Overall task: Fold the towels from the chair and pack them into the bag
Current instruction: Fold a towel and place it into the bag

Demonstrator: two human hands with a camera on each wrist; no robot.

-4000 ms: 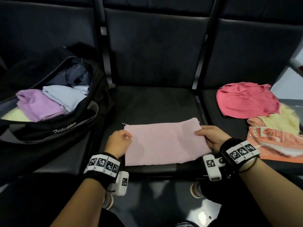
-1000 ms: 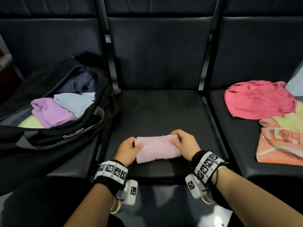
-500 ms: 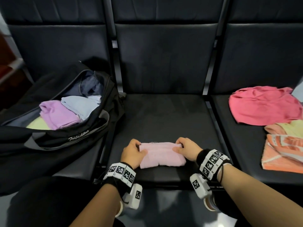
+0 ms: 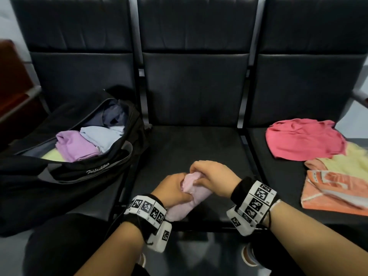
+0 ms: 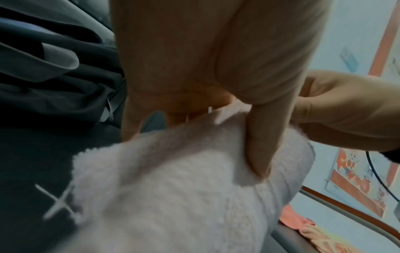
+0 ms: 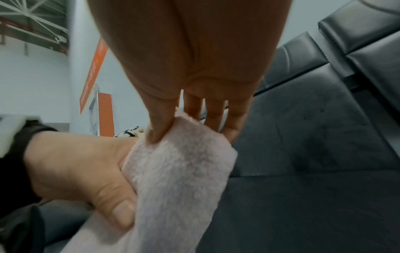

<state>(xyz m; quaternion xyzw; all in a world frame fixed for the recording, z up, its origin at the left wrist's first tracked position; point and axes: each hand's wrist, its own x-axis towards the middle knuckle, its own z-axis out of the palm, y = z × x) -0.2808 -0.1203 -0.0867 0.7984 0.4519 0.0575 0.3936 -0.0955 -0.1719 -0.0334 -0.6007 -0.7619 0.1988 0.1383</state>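
Now folded pink towel (image 4: pixel 191 193) lifted just above the front of the middle bench seat (image 4: pixel 199 148), one end up, clamped between both hands. Left hand (image 4: pixel 172 191) wrapped round its lower left side, thumb pressed across the pile; right hand (image 4: pixel 214 177) arched over the top end, thumb and fingertips pinching the upper edge. Off to the left, open black bag (image 4: pixel 65 170) holding folded towels; to the right, loose towels (image 4: pixel 304 139) heaped on the next seat.
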